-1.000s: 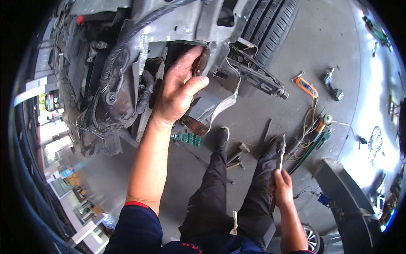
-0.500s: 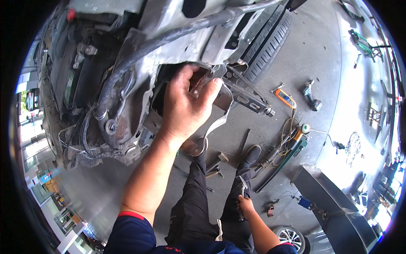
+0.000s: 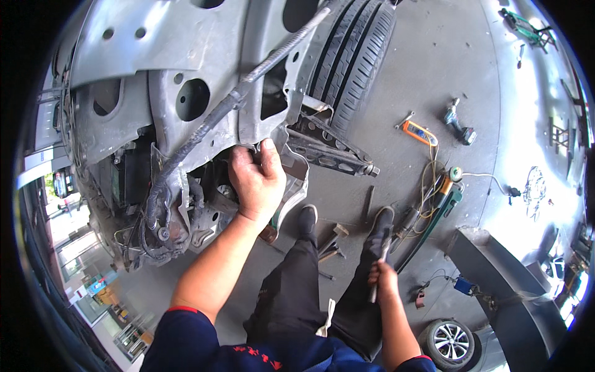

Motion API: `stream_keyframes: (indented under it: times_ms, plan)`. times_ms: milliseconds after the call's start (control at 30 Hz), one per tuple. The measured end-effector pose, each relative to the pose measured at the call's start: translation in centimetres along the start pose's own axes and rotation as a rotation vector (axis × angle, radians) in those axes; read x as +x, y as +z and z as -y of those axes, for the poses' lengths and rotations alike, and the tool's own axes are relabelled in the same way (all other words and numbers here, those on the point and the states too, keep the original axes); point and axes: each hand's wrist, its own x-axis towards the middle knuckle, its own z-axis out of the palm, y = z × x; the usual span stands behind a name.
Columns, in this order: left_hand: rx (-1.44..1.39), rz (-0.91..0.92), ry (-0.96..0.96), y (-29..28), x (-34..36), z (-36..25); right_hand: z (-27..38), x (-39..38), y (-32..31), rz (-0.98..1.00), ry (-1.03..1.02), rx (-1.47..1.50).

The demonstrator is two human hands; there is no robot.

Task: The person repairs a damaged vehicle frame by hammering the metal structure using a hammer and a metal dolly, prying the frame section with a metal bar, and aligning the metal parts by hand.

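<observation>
My left hand (image 3: 259, 186) is raised to the torn lower edge of a car's bare metal body (image 3: 217, 133). Its fingers curl behind the edge and are partly hidden, with the thumb up against the metal. Just right of the hand hangs a bent sheet-metal flap (image 3: 296, 177). Down by my right leg, my right hand (image 3: 383, 279) is closed round the handle of a hammer (image 3: 374, 293), held upright. Its head is blurred in this view. A ribbed cable loom (image 3: 214, 121) runs diagonally across the body above my left hand.
A car tyre (image 3: 353, 56) and a slotted metal arm (image 3: 334, 155) stand right of the body. On the floor lie a cordless tool (image 3: 457, 124), an orange device (image 3: 420, 132), a corded grinder (image 3: 447, 183), and a mallet (image 3: 334, 237). A steel beam (image 3: 496, 260) and loose wheel (image 3: 450, 342) are lower right.
The view has shifted, showing more of the car body and tyre. My left hand stays at the metal edge, now gripping higher up against it. My right hand has raised the hammer slightly.
</observation>
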Motion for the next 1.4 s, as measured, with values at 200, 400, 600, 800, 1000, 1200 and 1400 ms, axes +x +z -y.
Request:
stream_keyframes:
  times_ms: [200, 400, 600, 800, 1000, 1200, 1400]
  plan:
    - [0.171, 0.003, 0.072, 0.7, 0.3, -0.6, 8.1, 0.0, 4.1, 0.007, -0.286, -0.149]
    - [0.268, -0.004, -0.008, 1.2, 0.3, -0.9, 16.5, 5.6, 3.7, 0.089, 0.158, -0.417]
    - [0.264, -0.125, -0.067, 1.8, 0.1, -1.5, 21.3, 6.9, 1.3, 0.032, 0.088, -0.752]
    - [0.387, -0.138, -0.071, 1.9, -0.4, -1.5, 24.0, 7.8, 1.7, 0.010, 0.060, -0.992]
    - [0.491, -0.079, -0.073, 1.1, -1.8, -0.2, 25.7, 8.4, 2.8, 0.065, 0.125, -1.207]
    - [0.483, -0.066, -0.101, 0.7, -3.1, 0.7, 27.2, 8.7, 4.4, 0.098, 0.115, -1.242]
    - [0.527, -0.008, -0.037, 0.2, -3.7, 1.4, 28.1, 9.6, 3.7, 0.034, 0.126, -1.003]
